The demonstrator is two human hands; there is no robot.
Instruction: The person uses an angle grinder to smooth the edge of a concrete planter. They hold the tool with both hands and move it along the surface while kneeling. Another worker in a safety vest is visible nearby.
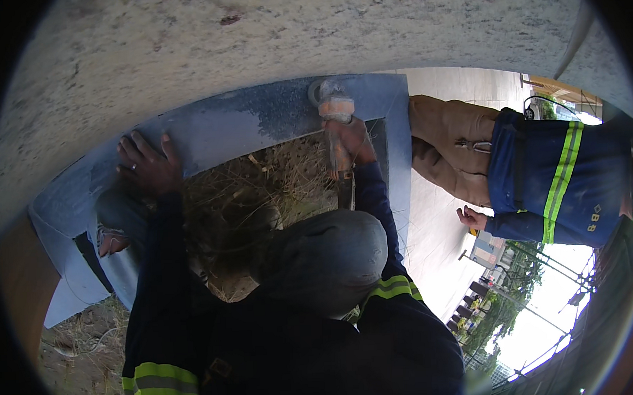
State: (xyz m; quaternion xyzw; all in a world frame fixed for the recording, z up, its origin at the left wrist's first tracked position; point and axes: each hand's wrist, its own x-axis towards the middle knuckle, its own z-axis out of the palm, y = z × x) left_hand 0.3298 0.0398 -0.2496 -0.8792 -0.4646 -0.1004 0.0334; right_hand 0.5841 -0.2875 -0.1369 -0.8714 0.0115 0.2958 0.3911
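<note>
My right hand (355, 141) is wrapped round a dusty orange angle grinder (336, 110). The grinder's head and round disc lie against a blue-grey panel (221, 117), close to its far edge, with a darker patch just left of the disc. Farther left, my left hand (150, 162) rests on the same panel with its fingers spread, a ring on one of them. It holds nothing. My bent knee in grey trousers (326, 257) rises between my arms and hides part of the ground.
A pale, speckled slab (288, 33) curves across the top, right behind the panel. Dry grass and soil (259, 179) show inside the panel's cut-out. To the right, a person in a navy top (534, 177) and brown trousers stands on pale paving (432, 256).
</note>
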